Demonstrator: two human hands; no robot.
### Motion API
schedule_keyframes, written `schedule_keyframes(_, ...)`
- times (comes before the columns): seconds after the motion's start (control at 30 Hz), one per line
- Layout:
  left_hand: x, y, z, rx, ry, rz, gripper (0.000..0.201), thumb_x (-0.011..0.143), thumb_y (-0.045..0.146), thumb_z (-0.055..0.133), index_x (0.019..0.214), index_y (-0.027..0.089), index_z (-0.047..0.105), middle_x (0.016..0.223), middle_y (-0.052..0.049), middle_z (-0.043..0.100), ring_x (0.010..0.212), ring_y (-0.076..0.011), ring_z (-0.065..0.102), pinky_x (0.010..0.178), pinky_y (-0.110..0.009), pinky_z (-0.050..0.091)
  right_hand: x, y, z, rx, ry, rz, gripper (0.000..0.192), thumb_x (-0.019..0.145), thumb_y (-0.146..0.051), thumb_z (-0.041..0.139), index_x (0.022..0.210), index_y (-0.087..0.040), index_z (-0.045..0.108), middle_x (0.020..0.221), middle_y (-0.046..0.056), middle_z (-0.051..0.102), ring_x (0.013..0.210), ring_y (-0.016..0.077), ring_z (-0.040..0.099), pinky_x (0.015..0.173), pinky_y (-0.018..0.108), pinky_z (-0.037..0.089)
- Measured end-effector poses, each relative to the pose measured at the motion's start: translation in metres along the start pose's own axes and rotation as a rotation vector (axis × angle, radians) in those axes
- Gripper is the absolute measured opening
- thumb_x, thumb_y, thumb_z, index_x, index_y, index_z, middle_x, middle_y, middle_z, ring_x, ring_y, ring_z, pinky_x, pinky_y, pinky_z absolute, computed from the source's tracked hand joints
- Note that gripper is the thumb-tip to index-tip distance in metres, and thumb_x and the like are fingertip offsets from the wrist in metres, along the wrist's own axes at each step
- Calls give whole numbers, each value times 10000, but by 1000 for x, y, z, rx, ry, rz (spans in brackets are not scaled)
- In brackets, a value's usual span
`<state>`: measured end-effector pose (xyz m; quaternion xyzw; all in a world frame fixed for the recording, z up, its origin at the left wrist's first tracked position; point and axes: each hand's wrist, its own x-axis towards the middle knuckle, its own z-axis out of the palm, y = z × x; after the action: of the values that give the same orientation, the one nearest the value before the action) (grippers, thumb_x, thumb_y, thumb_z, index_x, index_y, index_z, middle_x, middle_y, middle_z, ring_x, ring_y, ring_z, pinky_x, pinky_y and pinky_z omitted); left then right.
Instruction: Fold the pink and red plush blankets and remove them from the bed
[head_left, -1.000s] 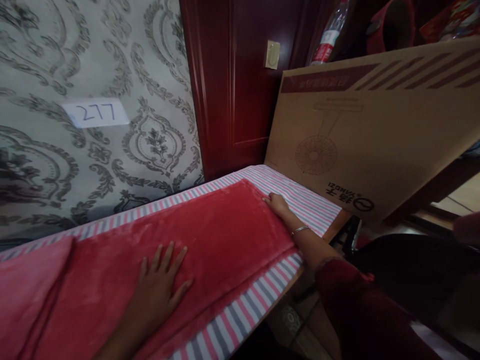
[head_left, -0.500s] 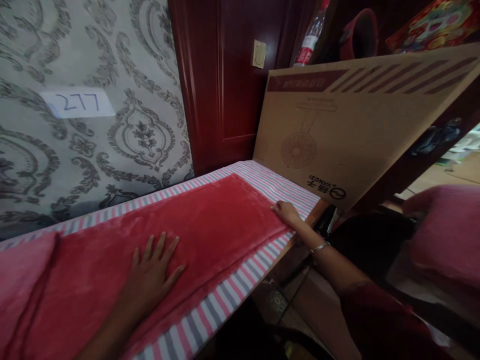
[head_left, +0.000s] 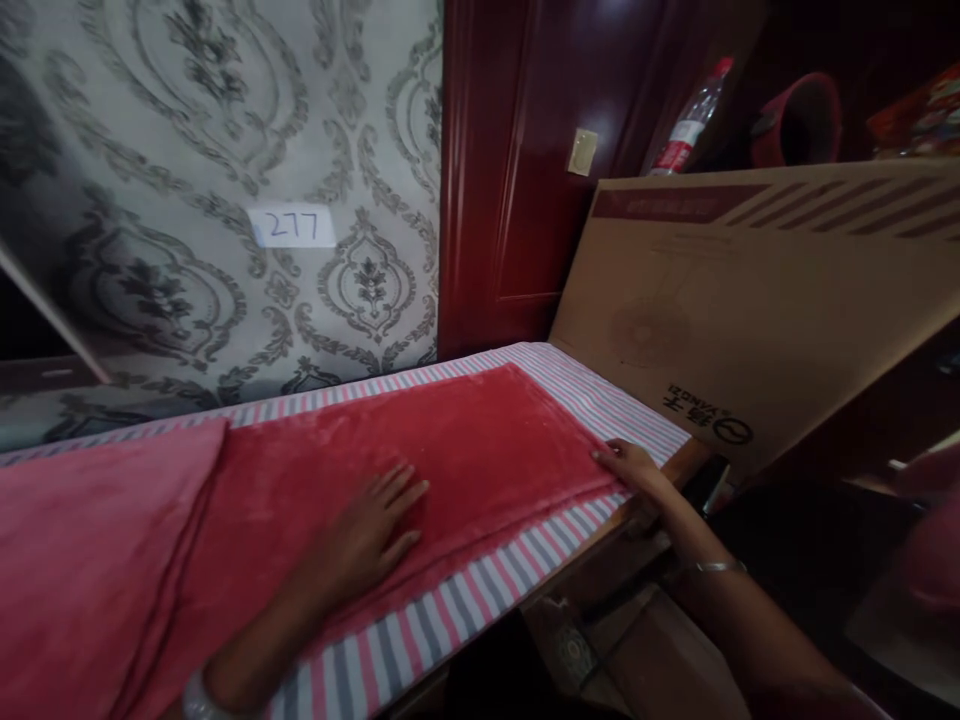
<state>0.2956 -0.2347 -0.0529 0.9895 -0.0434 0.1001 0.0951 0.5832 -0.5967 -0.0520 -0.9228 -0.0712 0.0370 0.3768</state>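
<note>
A long red plush blanket (head_left: 487, 440) lies folded flat on a pink, grey and white striped cloth (head_left: 600, 385). Toward the left end, a lighter pink folded layer (head_left: 90, 530) covers part of it, its edges showing as dark lines. My left hand (head_left: 367, 525) rests palm down on the middle of the blanket, fingers stretched out. At the blanket's right end, my right hand (head_left: 631, 467) pinches the near corner between thumb and fingers.
Behind the right end stands a large cardboard box (head_left: 645, 270), with a plastic bottle (head_left: 686, 130) and a red ring-shaped object (head_left: 806, 115) above its top edge. Patterned wallpaper (head_left: 367, 290) with a "277" label (head_left: 292, 226) backs the table. The wooden table edge (head_left: 600, 535) runs along the near side.
My view has turned left, so the scene sits further right and more of the pink layer shows. Both hands stay on the blanket, the left flat, the right at the corner.
</note>
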Motion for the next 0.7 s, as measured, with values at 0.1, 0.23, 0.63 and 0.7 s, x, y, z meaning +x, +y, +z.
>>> schedule_keyframes(0.1, -2, 7, -3, -26, -63, 27, 490, 985, 457, 447, 1409, 261, 598, 1552, -104, 488, 1475, -316, 379, 1201, -561, 304, -12, -7, -2, 171, -60, -6, 235, 762, -467, 698, 748, -240, 637, 594, 33, 652, 553, 208, 627, 514, 299, 490)
schedule_keyframes(0.23, 0, 1, 2, -239, 47, -48, 491, 944, 475, 500, 1366, 260, 631, 1516, -85, 537, 1438, -283, 445, 1188, -515, 351, -13, -41, -2, 374, -125, -49, 295, 756, -473, 655, 630, -257, 500, 504, 12, 556, 438, 167, 517, 431, 283, 445)
schedule_keyframes(0.63, -2, -56, -24, -2010, 485, -613, 220, 854, 379, 670, 957, 186, 643, 1039, -129, 765, 964, -287, 748, 886, -428, 579, -134, -231, 97, 70, -467, -791, 440, 768, -276, 678, 1190, -153, 697, 1160, 97, 733, 1014, 273, 672, 879, 359, 519)
schedule_keyframes(0.7, -5, -54, -29, -2045, 514, -596, 182, 883, 354, 636, 955, 186, 639, 975, -116, 768, 842, -257, 753, 794, -396, 596, -163, -229, 116, -52, -549, -880, 368, 772, -237, 661, 1127, -161, 722, 1040, 92, 751, 892, 262, 686, 795, 348, 523)
